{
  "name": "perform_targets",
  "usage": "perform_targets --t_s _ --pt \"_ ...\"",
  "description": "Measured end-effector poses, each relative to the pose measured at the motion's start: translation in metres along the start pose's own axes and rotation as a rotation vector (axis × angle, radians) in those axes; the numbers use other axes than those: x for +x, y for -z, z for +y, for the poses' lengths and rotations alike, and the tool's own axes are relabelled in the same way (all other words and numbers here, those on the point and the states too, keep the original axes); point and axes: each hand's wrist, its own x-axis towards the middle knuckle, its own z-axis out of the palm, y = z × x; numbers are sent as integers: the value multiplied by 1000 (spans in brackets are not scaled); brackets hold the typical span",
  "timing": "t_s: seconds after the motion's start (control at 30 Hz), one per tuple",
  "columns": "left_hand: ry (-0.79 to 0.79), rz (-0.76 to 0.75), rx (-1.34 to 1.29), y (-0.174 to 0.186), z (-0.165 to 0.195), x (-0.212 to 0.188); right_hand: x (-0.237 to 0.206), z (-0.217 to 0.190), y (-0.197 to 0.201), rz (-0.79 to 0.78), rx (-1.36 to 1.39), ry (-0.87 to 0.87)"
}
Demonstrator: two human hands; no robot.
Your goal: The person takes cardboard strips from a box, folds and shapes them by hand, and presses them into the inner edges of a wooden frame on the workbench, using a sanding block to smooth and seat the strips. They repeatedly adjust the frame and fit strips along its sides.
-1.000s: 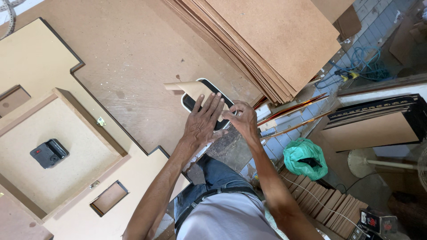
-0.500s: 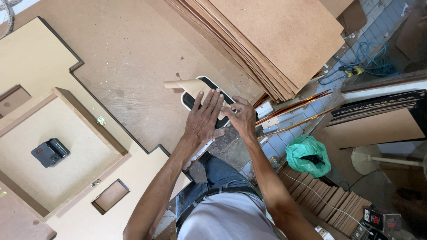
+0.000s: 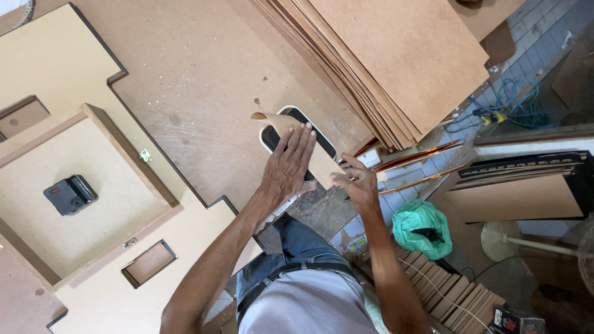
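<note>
Compared with a second ago, the right hand has drawn slightly back from the left hand, opening a gap between them over the tan paper strip. The left hand's fingers now lie closer together, flat on the strip.

A stack of thin brown fibreboard sheets lies fanned across the upper part of the wooden surface, and a pale cut-out panel to the left carries a small black clock mechanism in a shallow square frame. On the tiled floor at the right sit a crumpled green plastic bag, a tangle of blue cord and a row of small brown boards standing on edge.
</note>
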Motion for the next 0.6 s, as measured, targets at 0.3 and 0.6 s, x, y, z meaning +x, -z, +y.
perform_targets --t_s 0.3,0.6 --pt "7 31 52 -9 1 -4 -41 26 35 -17 43 -42" --pt "31 -2 105 -6 1 -7 -70 44 61 -9 104 -152"
